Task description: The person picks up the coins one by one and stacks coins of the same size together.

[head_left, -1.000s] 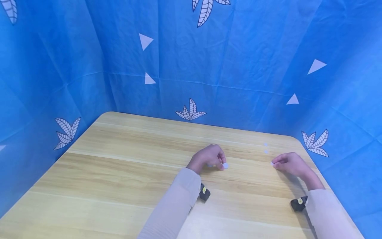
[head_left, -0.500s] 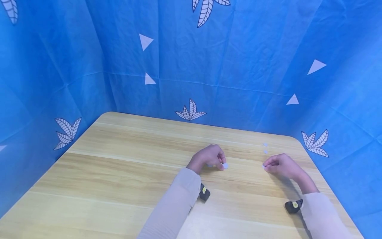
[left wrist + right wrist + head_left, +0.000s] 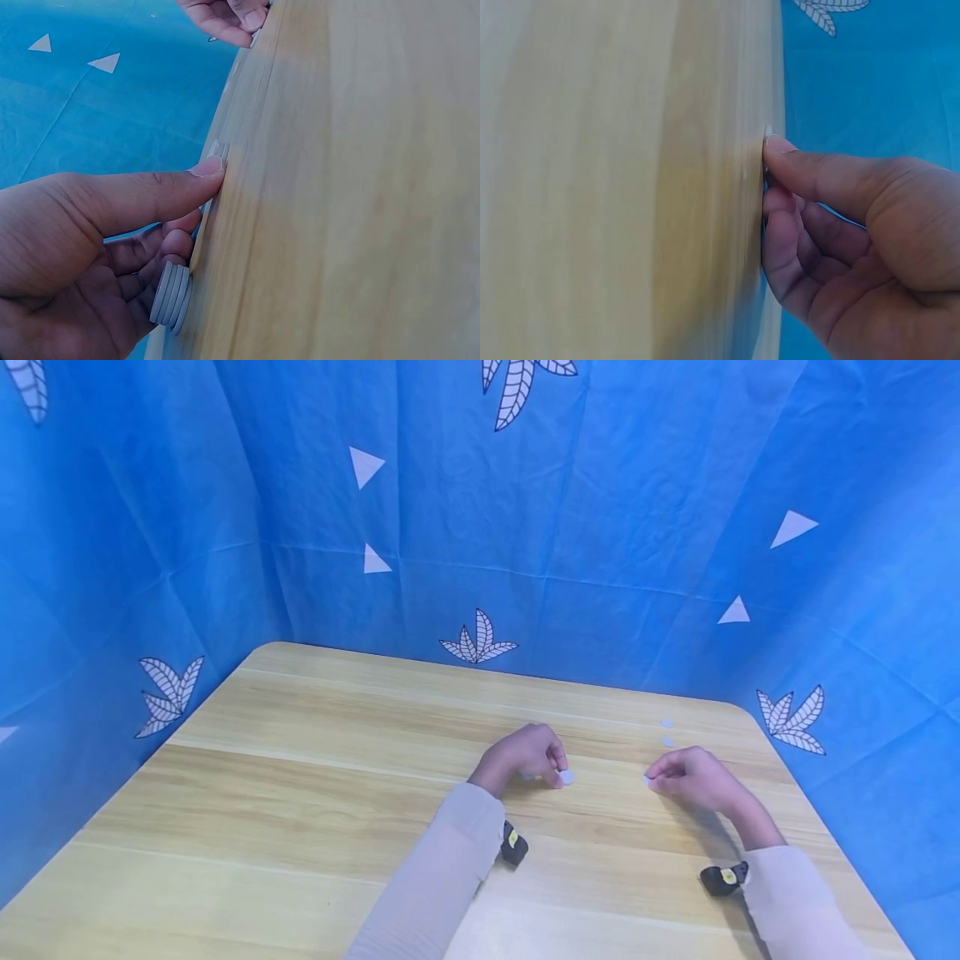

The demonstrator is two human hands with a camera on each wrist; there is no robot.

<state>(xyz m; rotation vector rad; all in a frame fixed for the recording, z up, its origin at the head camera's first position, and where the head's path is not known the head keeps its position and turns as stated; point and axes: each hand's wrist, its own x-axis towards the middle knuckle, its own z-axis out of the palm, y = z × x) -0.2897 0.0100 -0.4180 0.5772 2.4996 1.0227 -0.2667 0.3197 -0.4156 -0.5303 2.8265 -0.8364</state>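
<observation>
My left hand (image 3: 523,752) stays low over the wooden table (image 3: 315,793), its thumb and fingers pinching small white discs (image 3: 566,777). Seen from the left wrist, the discs (image 3: 219,150) lie flat on the wood at the thumb tip. Beside that palm a short stack of several grey-white discs (image 3: 171,298) stands on the table, mostly covered by the hand in the head view. To the right, my right hand (image 3: 697,777) pinches a white disc (image 3: 647,780) close over the wood. Only a thin edge of this disc (image 3: 768,131) shows past the thumb in the right wrist view.
Two more white discs, a far one (image 3: 667,723) and a nearer one (image 3: 667,742), lie apart on the table beyond my right hand. A blue patterned curtain (image 3: 480,510) hangs behind the table's back edge and along its sides.
My right hand has slid left with its disc, narrowing the gap to my left hand. The left hand and the two discs on the far table stay where they were.
</observation>
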